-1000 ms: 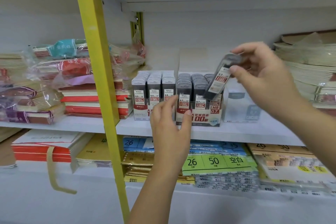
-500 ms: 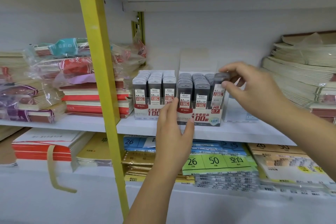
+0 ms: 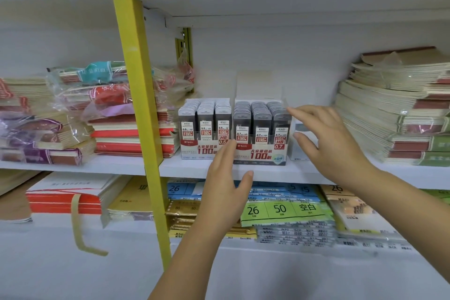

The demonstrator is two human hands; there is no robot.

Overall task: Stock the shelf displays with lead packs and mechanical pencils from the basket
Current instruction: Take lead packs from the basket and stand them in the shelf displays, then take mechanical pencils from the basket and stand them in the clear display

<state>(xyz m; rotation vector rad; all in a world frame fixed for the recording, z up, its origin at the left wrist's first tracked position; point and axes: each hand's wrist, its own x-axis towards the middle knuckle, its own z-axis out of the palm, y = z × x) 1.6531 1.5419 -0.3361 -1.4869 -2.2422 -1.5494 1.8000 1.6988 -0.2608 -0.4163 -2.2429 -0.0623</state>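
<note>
White shelf (image 3: 292,173), card display (image 3: 263,154) of slim grey lead packs (image 3: 261,117); L hand (image 3: 226,190), R hand (image 3: 328,139) flat, empty.

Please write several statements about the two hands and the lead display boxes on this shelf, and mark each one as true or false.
1. The right hand grips something. False: its fingers are straight and it holds nothing.
2. The 0.7 display box stands to the right of the 0.5 display box. True.
3. The left hand is curled into a fist. False: its fingers are straight, and it is in front of the two boxes.
4. A yellow post stands to the left of both boxes. True.
5. Stacked notebooks lie to the right of the boxes on the same shelf. True.
</note>
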